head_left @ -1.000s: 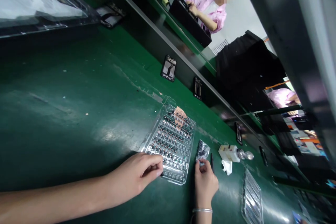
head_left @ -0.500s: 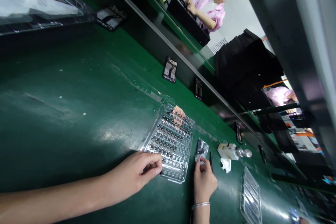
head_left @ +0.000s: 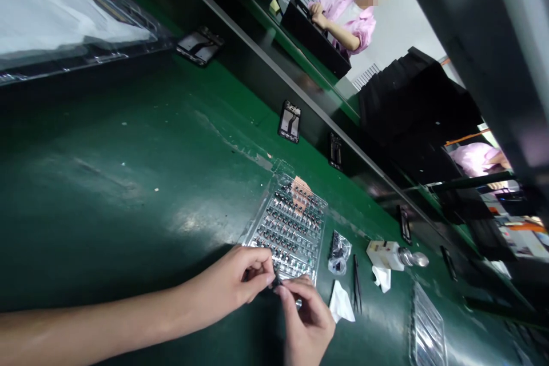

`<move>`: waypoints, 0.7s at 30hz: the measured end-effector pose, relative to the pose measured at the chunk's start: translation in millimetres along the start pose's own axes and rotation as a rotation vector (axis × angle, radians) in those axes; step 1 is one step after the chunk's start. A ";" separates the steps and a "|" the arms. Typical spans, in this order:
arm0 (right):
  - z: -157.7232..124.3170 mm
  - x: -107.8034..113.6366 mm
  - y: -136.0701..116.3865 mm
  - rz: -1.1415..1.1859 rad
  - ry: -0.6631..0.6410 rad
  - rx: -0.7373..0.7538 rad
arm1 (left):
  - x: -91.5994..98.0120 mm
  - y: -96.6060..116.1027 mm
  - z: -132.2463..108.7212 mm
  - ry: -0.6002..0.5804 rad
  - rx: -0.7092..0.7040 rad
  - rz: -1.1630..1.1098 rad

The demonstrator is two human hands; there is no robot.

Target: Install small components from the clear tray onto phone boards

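My left hand (head_left: 253, 275) is closed in a pinch at the lower left edge of a clear plastic tray (head_left: 315, 246) with rows of small dark parts. A small dark piece (head_left: 277, 279) shows between its fingertips. From the right, my right hand (head_left: 306, 311) pinches toward the same piece, its fingertips almost meeting the left ones. Both hands cover the tray's lower end. Right of the tray lie a small clear bag (head_left: 339, 249) with dark contents, a white cloth piece (head_left: 342, 302) and black tweezers (head_left: 357, 283).
A white bottle (head_left: 384, 255) lies farther right, beside another clear tray (head_left: 426, 326). Phone frames (head_left: 290, 121) rest along the back ledge. A large tray with white sheeting (head_left: 64, 17) is at upper left. A person in pink (head_left: 358, 20) sits across.
My right hand has left the small bag and moved left to my left hand at the tray. The white cloth piece beside the tweezers is now visible. The view has shifted slightly.
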State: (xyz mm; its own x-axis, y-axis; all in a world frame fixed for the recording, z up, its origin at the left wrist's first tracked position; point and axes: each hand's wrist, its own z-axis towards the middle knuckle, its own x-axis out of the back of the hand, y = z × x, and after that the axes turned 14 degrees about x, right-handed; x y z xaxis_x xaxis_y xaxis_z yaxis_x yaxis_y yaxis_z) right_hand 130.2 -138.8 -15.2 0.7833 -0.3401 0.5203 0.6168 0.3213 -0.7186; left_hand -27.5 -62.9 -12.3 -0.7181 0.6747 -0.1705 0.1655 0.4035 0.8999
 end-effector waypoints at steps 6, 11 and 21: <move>7.2 -7.8 -0.8 -0.030 -0.053 0.276 | 0.4 -0.3 1.6 0.028 -0.007 -0.005; 0.8 -9.1 -4.8 -0.147 -0.030 0.506 | -0.4 -8.7 5.0 -0.030 -0.008 -0.127; 172.9 -32.4 19.9 -0.414 -0.271 -0.104 | 22.6 8.4 15.8 0.240 -0.102 -0.324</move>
State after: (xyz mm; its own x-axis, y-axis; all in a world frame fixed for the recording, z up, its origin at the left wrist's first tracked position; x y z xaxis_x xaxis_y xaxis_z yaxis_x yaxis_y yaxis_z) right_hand 130.5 31.3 33.4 0.4748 -0.1746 0.8626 0.8799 0.1133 -0.4614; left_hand -31.7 -34.5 -15.0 -0.8613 0.3545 -0.3640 -0.1545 0.4998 0.8522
